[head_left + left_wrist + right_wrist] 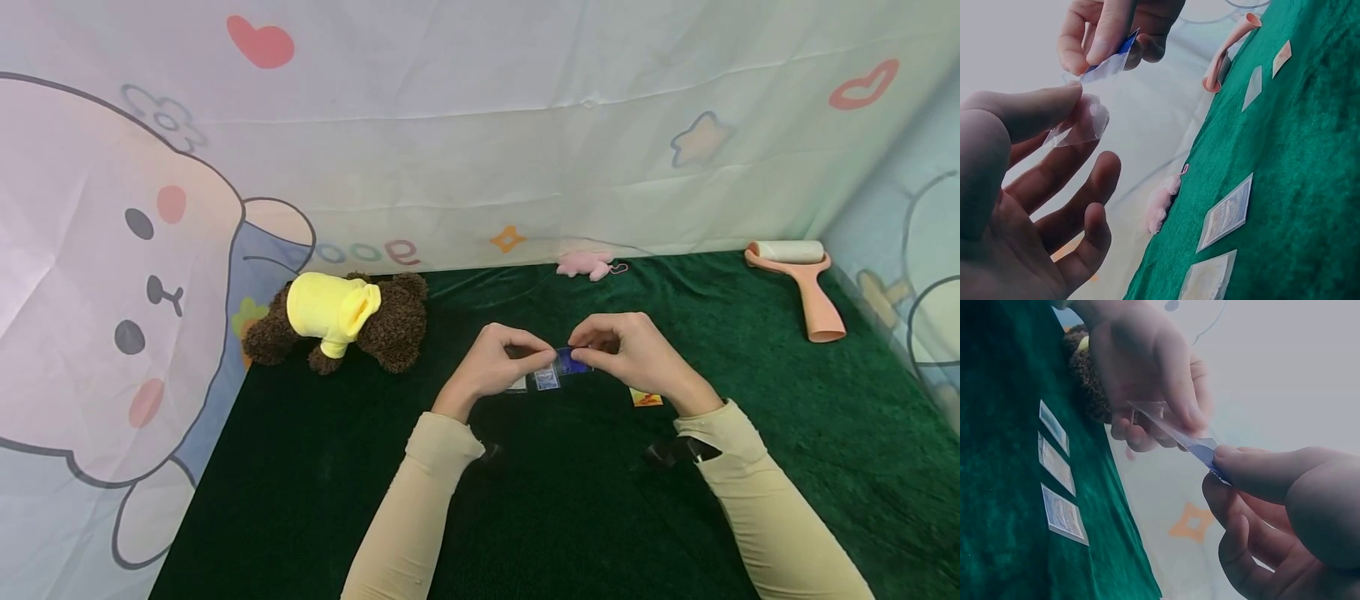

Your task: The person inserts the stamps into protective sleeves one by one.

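Above the green cloth my left hand (501, 360) pinches a clear plastic sleeve (1079, 128) between thumb and fingers, its other fingers loosely bent. My right hand (632, 354) pinches a small blue card (576, 362) by its edge. In the right wrist view, the blue card (1207, 453) meets the end of the clear sleeve (1159, 415); how far it lies inside cannot be told. Below the hands, small sleeved cards lie in a row, among them a bluish card (547, 378) and two paler cards (1057, 464) (1054, 428).
A yellow-and-red card (646, 399) lies under the right wrist, near a loose clear sleeve (1252, 89). Behind are a pink plush (585, 263) and, to the left, a brown plush in yellow clothing (330, 315). A lint roller (806, 283) lies at the back right.
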The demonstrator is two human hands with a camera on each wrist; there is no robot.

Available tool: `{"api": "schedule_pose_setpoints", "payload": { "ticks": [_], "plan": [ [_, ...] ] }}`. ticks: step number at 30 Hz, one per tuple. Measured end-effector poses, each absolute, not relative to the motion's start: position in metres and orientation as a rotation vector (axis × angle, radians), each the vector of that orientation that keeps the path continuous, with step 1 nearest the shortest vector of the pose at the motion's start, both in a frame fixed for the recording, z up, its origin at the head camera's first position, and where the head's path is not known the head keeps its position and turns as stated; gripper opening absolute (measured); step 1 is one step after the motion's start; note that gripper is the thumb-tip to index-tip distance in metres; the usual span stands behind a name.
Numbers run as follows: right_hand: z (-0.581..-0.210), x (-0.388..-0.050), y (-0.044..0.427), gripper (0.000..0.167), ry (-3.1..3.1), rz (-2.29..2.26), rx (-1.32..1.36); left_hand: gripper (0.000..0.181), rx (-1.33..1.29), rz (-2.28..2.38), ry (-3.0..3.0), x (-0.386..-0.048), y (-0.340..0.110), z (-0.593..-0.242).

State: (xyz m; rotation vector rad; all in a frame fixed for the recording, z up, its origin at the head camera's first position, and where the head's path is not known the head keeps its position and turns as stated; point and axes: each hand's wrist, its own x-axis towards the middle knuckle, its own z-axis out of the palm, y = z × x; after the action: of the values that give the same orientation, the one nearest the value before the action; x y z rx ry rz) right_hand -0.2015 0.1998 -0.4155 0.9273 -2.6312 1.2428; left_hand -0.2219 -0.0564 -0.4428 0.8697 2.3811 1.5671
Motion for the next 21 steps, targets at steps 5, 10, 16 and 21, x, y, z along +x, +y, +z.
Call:
{"api": "schedule_pose_setpoints", "payload": {
  "ticks": [5,10,16,21],
  "plan": [
    [-0.415,-0.200,0.198,0.011,-2.615,1.221,0.893,0.015,0.928,1.584,2.430,-0.220,-0.053,-0.443],
    [-0.416,-0.199,0.197,0.009,-2.609,1.211,0.841,0.016,1.048,1.583,2.501,-0.220,-0.051,-0.444],
    [-0.417,-0.199,0.197,0.006,-2.605,1.236,0.793,0.034,1.197,1.425,2.654,-0.217,-0.049,-0.438],
    [-0.416,-0.200,0.197,0.006,-2.621,1.278,0.766,0.040,1.195,1.212,2.828,-0.213,-0.048,-0.432]
  ]
}}
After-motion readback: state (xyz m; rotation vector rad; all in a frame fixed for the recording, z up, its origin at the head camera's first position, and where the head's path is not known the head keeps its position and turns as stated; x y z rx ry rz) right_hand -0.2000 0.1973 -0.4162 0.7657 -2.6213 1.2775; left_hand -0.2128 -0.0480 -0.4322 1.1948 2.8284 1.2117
